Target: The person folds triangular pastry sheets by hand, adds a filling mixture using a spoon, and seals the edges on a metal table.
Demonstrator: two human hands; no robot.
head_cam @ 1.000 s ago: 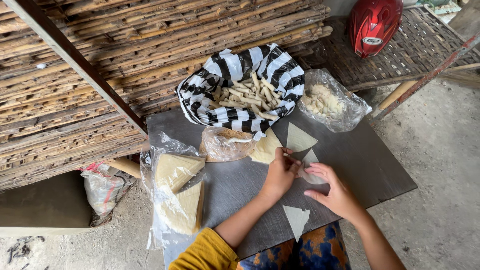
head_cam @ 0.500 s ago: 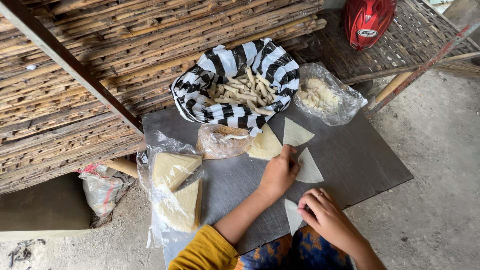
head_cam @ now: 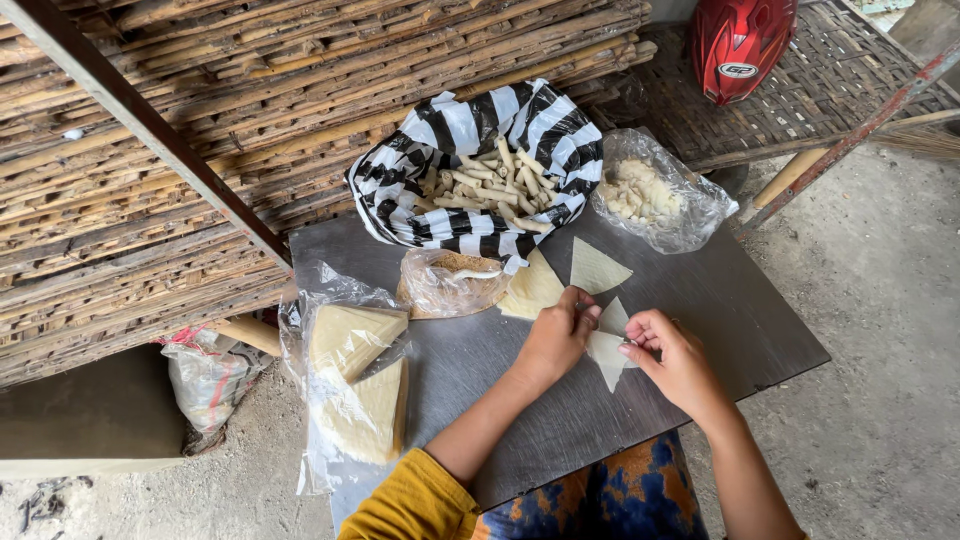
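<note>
A pale triangular wrapper (head_cam: pixel 607 358) lies on the dark tabletop (head_cam: pixel 730 300) between my hands. My left hand (head_cam: pixel 558 338), on a yellow-sleeved arm, has its fingertips curled onto the wrapper's upper left edge. Opposite it, my right hand (head_cam: pixel 678 358) pinches the right edge. A second wrapper (head_cam: pixel 614 316) peeks out just above, and two more triangles (head_cam: pixel 597 268) (head_cam: pixel 530 288) lie farther back. Behind those, an open black-and-white striped bag (head_cam: pixel 560 130) holds several pale rolled sticks (head_cam: pixel 480 185).
A clear bag of pale filling (head_cam: pixel 645 195) sits back right. A small bag with brownish contents (head_cam: pixel 450 282) lies mid-table, and a plastic bag of stacked triangular wrappers (head_cam: pixel 355 385) lies left. A bamboo wall (head_cam: pixel 200 120), red helmet (head_cam: pixel 740 45) and slanted red bar (head_cam: pixel 850 130) surround the table.
Half a second ago my right hand was lower, at the front triangle. That hand and triangle have since moved up to meet my left hand. The view shifted slightly.
</note>
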